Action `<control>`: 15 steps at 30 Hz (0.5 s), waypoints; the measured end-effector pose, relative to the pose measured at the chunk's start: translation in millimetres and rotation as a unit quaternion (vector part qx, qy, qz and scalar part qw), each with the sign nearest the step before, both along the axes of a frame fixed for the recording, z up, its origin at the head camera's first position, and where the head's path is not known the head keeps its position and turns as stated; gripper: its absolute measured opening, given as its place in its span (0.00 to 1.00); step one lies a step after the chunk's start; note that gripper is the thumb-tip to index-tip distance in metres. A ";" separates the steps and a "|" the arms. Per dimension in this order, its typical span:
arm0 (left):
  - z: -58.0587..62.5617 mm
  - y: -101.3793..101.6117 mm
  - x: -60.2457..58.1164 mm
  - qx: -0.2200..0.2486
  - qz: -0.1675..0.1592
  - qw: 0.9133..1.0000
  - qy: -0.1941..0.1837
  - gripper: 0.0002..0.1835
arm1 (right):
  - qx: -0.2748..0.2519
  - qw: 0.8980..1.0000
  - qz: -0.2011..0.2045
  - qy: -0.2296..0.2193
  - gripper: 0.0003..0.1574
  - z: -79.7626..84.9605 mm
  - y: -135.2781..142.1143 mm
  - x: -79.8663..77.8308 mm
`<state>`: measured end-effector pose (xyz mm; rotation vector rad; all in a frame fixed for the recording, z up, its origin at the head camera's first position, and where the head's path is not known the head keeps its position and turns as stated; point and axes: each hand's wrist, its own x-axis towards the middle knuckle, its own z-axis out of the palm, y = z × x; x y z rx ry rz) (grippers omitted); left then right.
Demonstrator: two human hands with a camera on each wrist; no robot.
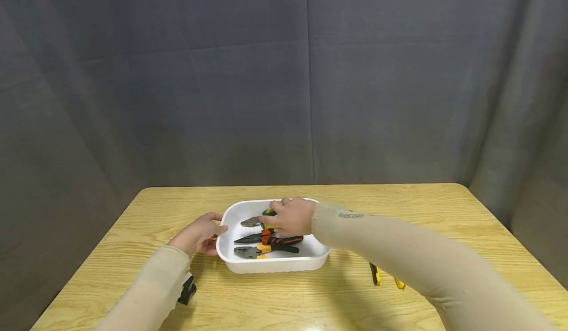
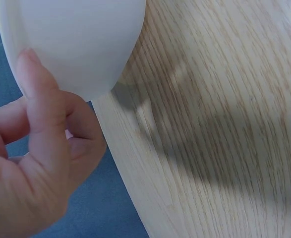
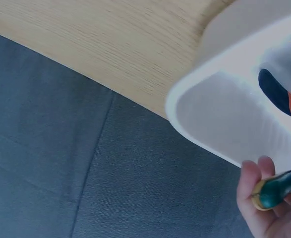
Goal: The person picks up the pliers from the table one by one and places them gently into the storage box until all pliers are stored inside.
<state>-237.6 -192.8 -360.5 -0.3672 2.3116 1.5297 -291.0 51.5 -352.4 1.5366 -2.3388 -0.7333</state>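
A white plastic tray point(image 1: 275, 266) is at the middle of the wooden table. My left hand point(image 1: 198, 232) grips its left end, thumb over the rim and fingers curled against the outside wall, as the left wrist view also shows. Reaching into the tray from the right, my right hand point(image 1: 294, 216) holds pliers point(image 1: 251, 222) with green and yellow handles, their jaws pointing left. One green handle point(image 3: 281, 188) shows between the fingers in the right wrist view. Nearer me in the tray lie needle-nose pliers point(image 1: 247, 239) with black and orange handles, and combination pliers point(image 1: 246, 252) with yellow and black handles.
Under my right forearm, partly hidden, lie a yellow and black handle point(image 1: 375, 274) and another yellow piece point(image 1: 400, 283) on the table point(image 1: 177, 202). A black object point(image 1: 187, 291) shows by my left wrist. A dark grey curtain point(image 1: 222, 99) hangs behind the table.
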 end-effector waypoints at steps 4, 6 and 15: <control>1.3 0.4 0.7 0.001 -0.002 1.000 0.003 0.20 | 0.005 1.000 -0.008 0.008 0.29 -4.6 -6.8 -2.3; 2.2 0.6 1.0 0.001 -0.002 1.000 0.003 0.20 | 0.007 1.000 -0.007 0.019 0.29 -6.3 -10.5 -2.8; 1.4 1.1 1.2 0.002 -0.002 1.000 0.001 0.19 | 0.037 0.998 -0.044 0.021 0.29 -15.7 -26.4 -6.1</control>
